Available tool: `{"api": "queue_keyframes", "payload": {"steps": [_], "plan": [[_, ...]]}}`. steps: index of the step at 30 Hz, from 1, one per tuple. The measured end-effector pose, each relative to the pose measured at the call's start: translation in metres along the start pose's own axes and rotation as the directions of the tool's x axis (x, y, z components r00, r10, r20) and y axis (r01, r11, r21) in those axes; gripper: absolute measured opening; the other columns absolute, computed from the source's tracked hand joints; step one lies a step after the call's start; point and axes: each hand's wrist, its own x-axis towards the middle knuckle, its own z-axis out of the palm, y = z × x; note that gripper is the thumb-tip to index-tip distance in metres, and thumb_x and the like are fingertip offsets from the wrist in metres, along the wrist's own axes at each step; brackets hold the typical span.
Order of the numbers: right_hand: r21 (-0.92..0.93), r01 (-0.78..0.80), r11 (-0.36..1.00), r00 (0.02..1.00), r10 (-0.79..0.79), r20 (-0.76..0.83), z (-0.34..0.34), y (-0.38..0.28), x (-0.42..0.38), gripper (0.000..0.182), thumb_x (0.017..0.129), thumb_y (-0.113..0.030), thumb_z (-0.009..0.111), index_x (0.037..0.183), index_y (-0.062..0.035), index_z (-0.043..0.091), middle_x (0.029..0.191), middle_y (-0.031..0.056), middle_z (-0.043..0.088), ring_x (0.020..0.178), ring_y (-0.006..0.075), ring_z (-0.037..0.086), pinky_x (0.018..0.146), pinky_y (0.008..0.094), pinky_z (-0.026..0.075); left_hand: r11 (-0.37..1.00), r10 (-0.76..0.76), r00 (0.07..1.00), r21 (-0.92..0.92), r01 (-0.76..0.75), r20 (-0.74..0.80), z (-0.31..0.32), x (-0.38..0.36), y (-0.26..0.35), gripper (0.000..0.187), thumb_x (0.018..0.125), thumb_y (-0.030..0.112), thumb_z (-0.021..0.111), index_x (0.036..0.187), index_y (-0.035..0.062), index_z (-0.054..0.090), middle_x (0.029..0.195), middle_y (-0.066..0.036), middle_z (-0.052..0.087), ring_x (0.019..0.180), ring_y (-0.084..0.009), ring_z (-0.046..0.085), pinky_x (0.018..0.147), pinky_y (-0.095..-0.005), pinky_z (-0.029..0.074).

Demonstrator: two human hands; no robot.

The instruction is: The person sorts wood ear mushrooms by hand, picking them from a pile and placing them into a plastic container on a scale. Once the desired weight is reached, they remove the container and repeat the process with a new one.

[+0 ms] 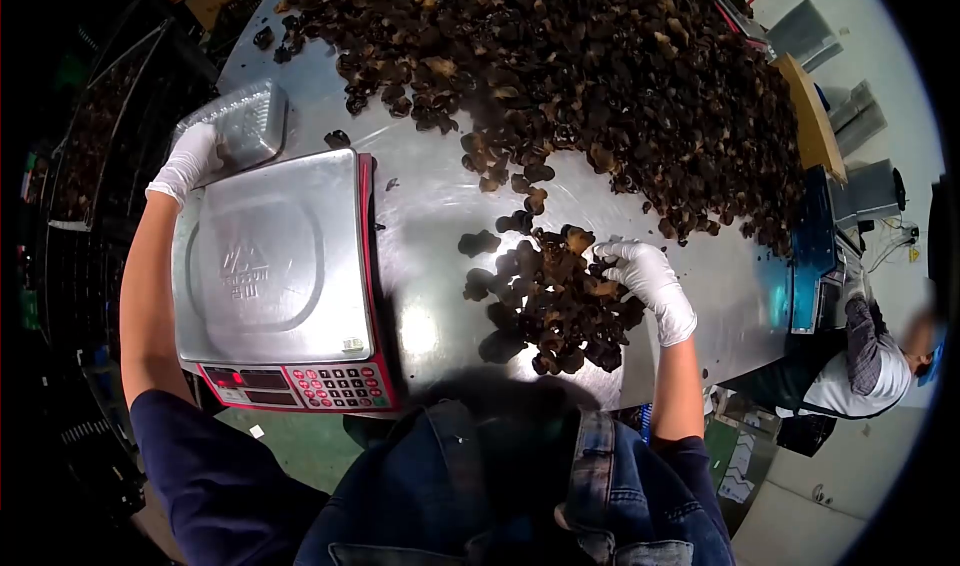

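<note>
Head view, far left: had one left gloved hand (190,158) clamped on the near rim of a clear plastic container (252,121), fingers together; could not tell whether more than one was stacked there. Just below, saw one red-framed scale (268,266) with a bare silver plate, marked with a logo, letters ending in "SSUN" and two Chinese characters; found one keypad, and a red-lit display too small to read. Right of that, on the metal table (425,311), saw one small pile (560,301) of dark, curled fungus pieces, too overlapped to count, and above it one large heap (600,76). Had one right gloved hand (650,281) at the small pile's right edge, fingers bent; could not tell whether closed on a piece. Farther right, saw one co-worker (865,376).
</note>
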Motion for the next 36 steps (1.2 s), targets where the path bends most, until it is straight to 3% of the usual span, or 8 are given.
{"api": "queue_keyframes", "payload": {"steps": [1,14,18,22,24,30,32,36], "plan": [[-0.11,0.258,0.96,0.965,-0.261,-0.009,0.004,0.022,0.007,0.016,0.082,-0.002,0.07,0.097,-0.0061,0.074,0.103,0.0072,0.073,0.086,0.0166,0.069,0.066,0.0309,0.057,0.999,0.006,1.0,0.053,-0.004,-0.023,-0.003,0.0,0.005,0.021,0.063,0.005,0.077,0.084,0.0087,0.075,0.084,-0.016,0.07,0.082,-0.0342,0.068,0.078,-0.0394,0.055],[0.522,0.177,0.834,0.963,-0.038,-0.266,-0.03,0.01,-0.069,0.003,0.086,0.001,0.067,0.085,0.0015,0.064,0.104,0.006,0.066,0.092,0.0108,0.057,0.087,0.025,0.044,0.997,-0.07,0.997,0.012,0.07,-0.015,-0.002,0.001,0.002,0.013,0.069,0.007,0.076,0.081,0.0098,0.077,0.085,-0.015,0.072,0.081,-0.0304,0.07,0.075,-0.0355,0.055],[0.071,-0.28,0.957,0.954,0.269,0.136,-0.064,0.044,-0.171,0.009,0.075,-0.005,0.079,0.079,-0.0019,0.072,0.069,0.0037,0.065,0.065,0.0109,0.059,0.064,0.0288,0.051,0.997,-0.049,0.997,-0.061,0.045,-0.061,-0.01,-0.011,0.0,0.012,0.074,0.017,0.075,0.083,0.0077,0.076,0.083,-0.018,0.07,0.077,-0.0334,0.069,0.072,-0.038,0.055],[-0.619,-0.287,0.731,0.957,0.191,-0.219,-0.065,0.054,-0.207,0.017,0.068,-0.014,0.079,0.075,-0.0015,0.071,0.069,0.0152,0.067,0.061,0.0242,0.065,0.059,0.0337,0.05,1.0,-0.006,0.952,-0.023,-0.001,-0.305,-0.021,-0.021,0.008,0.013,0.074,0.01,0.069,0.085,0.0052,0.073,0.083,-0.022,0.068,0.076,-0.0378,0.068,0.071,-0.0416,0.055],[-0.122,-0.384,0.915,0.868,0.313,-0.385,-0.053,0.046,-0.186,0.019,0.07,-0.016,0.078,0.077,-0.0003,0.069,0.068,0.0157,0.066,0.06,0.0274,0.065,0.059,0.0356,0.05,1.0,-0.023,0.939,0.005,0.026,-0.342,-0.032,-0.03,0.017,0.012,0.077,0.006,0.064,0.088,0.0042,0.068,0.085,-0.02,0.068,0.079,-0.0384,0.066,0.07,-0.0425,0.053],[-0.14,-0.03,0.99,0.886,-0.039,-0.462,-0.009,0.032,-0.053,0.024,0.081,-0.017,0.073,0.104,-0.0112,0.073,0.099,0.012,0.071,0.085,0.03,0.069,0.077,0.0367,0.054,0.924,-0.054,0.667,-0.291,-0.249,-0.743,-0.088,-0.106,0.106,0.02,0.08,-0.007,0.059,0.096,0.0039,0.06,0.085,-0.013,0.057,0.076,-0.0287,0.056,0.07,-0.0366,0.048],[-0.143,0.005,0.99,0.909,-0.064,-0.412,-0.002,0.013,-0.029,0.027,0.082,-0.022,0.073,0.106,-0.0092,0.072,0.097,0.014,0.071,0.087,0.032,0.068,0.079,0.0378,0.053,0.821,-0.143,0.776,-0.512,-0.254,-0.614,-0.097,-0.158,0.147,0.022,0.077,-0.008,0.061,0.095,0.0045,0.06,0.085,-0.012,0.056,0.075,-0.0295,0.055,0.069,-0.0374,0.046],[-0.261,0.149,0.954,0.875,-0.249,-0.414,0.002,0.007,-0.023,0.045,0.082,-0.031,0.074,0.122,-0.0114,0.064,0.109,0.0139,0.067,0.104,0.033,0.061,0.091,0.0436,0.046,0.989,0.123,0.788,0.012,-0.145,-0.603,-0.086,-0.233,0.211,0.029,0.074,-0.004,0.067,0.1,0.0078,0.06,0.084,-0.009,0.054,0.078,-0.0297,0.054,0.072,-0.0394,0.046]]}}
